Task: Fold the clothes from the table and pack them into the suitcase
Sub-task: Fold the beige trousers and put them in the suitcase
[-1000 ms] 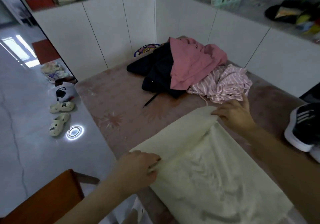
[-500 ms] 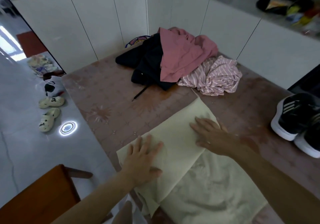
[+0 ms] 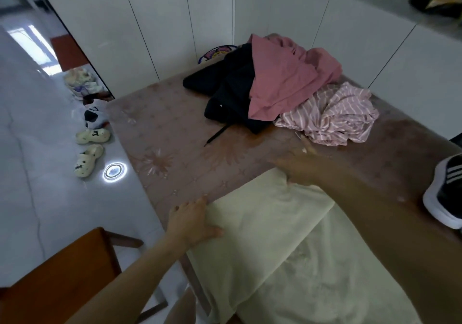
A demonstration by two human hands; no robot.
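A cream garment (image 3: 270, 236) lies on the near part of the table (image 3: 175, 133), with its far part folded over toward me. My left hand (image 3: 192, 221) rests on the fold's left edge, fingers straight and thumb lying on the cloth. At the fold's far right corner is my right hand (image 3: 297, 166), blurred, fingers stretched out flat; the cloth puckers beside it. Behind lie a black garment (image 3: 230, 91), a pink garment (image 3: 282, 83) on top of it, and a crumpled pink striped garment (image 3: 332, 116). No suitcase is in view.
A black and white sneaker (image 3: 445, 193) sits on the table's right edge. White panels wall the table's far sides. A wooden chair (image 3: 57, 273) stands at the near left. Pale slippers (image 3: 90, 148) and a soft toy (image 3: 93, 116) lie on the floor to the left.
Both hands have slid apart over the folded cream cloth: the left to its left edge, the right to its far right corner. The fold lies flatter than a second ago.
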